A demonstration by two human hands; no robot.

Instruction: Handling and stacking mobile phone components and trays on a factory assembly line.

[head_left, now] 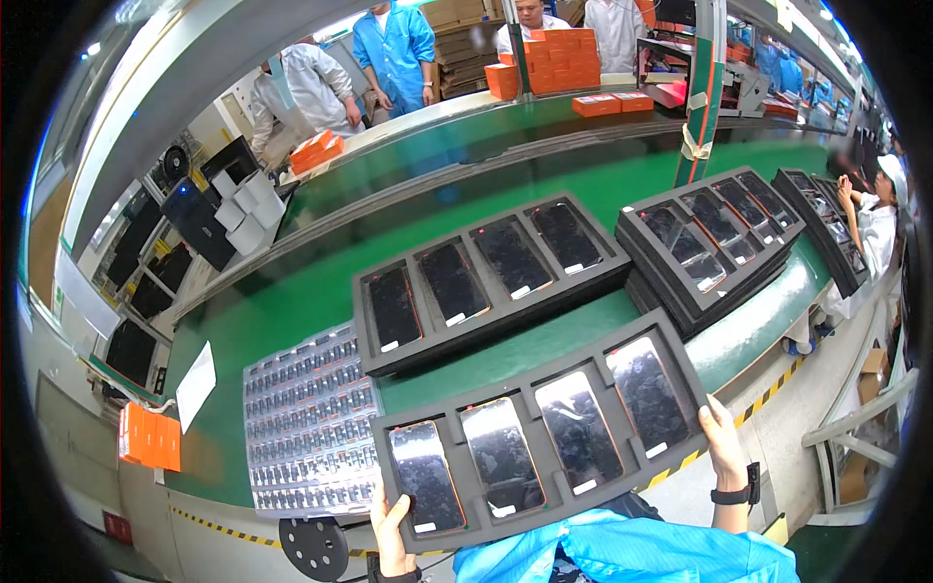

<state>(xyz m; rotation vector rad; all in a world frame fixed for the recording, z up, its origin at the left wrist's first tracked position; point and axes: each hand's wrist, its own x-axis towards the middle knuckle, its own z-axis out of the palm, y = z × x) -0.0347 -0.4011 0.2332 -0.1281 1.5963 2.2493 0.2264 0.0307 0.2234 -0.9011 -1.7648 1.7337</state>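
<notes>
Both my hands hold up a dark grey foam tray (677, 358) in front of me, slightly tilted. Several phones with dark, shiny screens and orange edges lie in its slots, such as one phone (501, 457); each has a small white label near its lower end. At the tray's lower left corner, my left hand (391, 530) grips the edge with the thumb on top. The right end is held by my right hand (719, 437), its fingers at the rim. Behind it, on the green table (505, 364), stands a stack of similar foam trays (457, 340) with phones in the top one.
A clear blister tray (311, 418) of small parts lies left. Another foam tray stack (671, 316) stands right. Orange boxes (151, 437) and a white sheet (196, 387) are at the left edge. A green post (698, 117) rises behind. Co-workers stand across the line and far right.
</notes>
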